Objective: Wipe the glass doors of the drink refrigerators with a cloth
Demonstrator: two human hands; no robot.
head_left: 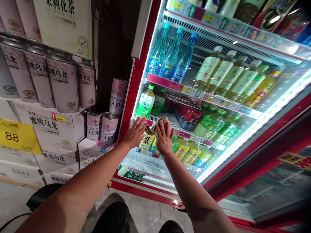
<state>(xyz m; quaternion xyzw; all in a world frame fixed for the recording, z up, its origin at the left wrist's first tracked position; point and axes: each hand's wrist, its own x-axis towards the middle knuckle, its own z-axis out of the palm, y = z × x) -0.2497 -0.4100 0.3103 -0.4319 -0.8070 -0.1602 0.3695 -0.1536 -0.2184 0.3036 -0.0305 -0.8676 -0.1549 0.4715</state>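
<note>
My right hand [165,137] reaches into a lit drinks fridge, holding a crumpled brownish cloth [162,120] at the front of a wire shelf [173,120]. Only a little of the cloth shows past the fingers. To its left, my left hand [135,133] is open, fingers spread, by the shelf's front strip; whether it touches is unclear. Just above that hand stands a green tea bottle [145,103] with a green cap. Below the hands, a pale-labelled bottle [146,141] and yellow-labelled bottles [182,149] stand on a lower shelf.
Red packs of cans [190,117] lie deeper on the same shelf. Blue bottles [167,60] and pale-labelled tea bottles [207,69] fill the shelf above. Left of the red fridge frame [139,55] stand stacked cartons [52,129] and large cans [63,81].
</note>
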